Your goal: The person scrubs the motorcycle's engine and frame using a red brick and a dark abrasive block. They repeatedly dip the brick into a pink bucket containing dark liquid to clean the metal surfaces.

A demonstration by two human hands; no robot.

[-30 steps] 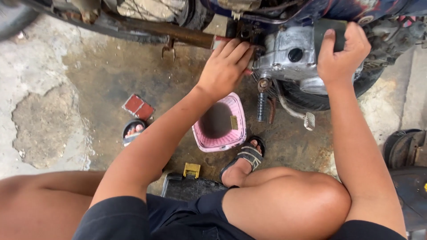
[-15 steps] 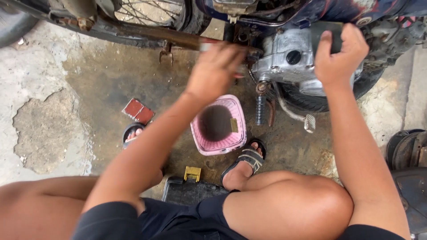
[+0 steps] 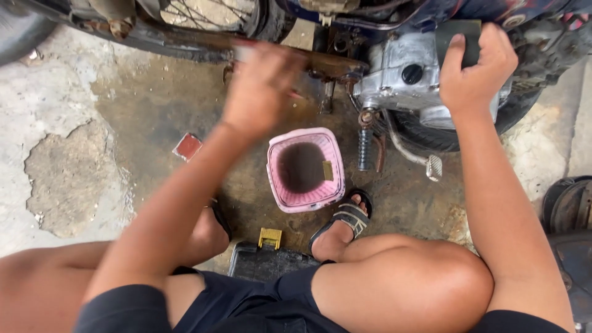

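Under the motorcycle engine [image 3: 410, 80], on the stained concrete floor [image 3: 80, 123], sits a pink plastic basket [image 3: 303, 169] with a dark inside, placed just near of the engine and left of the footpeg [image 3: 365, 148]; my read is it sits there to catch drips or loose parts.

Right hand [image 3: 475, 74]: fingers curled and pressed onto a dark rectangular part [image 3: 459, 37] at the far top of the engine case, thumb on its left edge. Looks like a steadying grip on the case. Closed around it, not spread.

Left hand [image 3: 259, 86]: motion-blurred, raised over the rusty frame bar [image 3: 203, 46], left of the engine. Fingers look loosely bent; something reddish and thin shows at the fingertips, too blurred to identify. Cannot tell whether it pinches anything.

Person squats, sandalled foot [image 3: 342, 222] touching the basket's near rim, which keeps the basket within reach. Near the knees: black box [image 3: 265, 262] with a yellow latch. Small red flat item [image 3: 187, 146] lies on the floor left of the basket, apart from it.

Kick lever pedal [image 3: 433, 166] hangs right of the footpeg.
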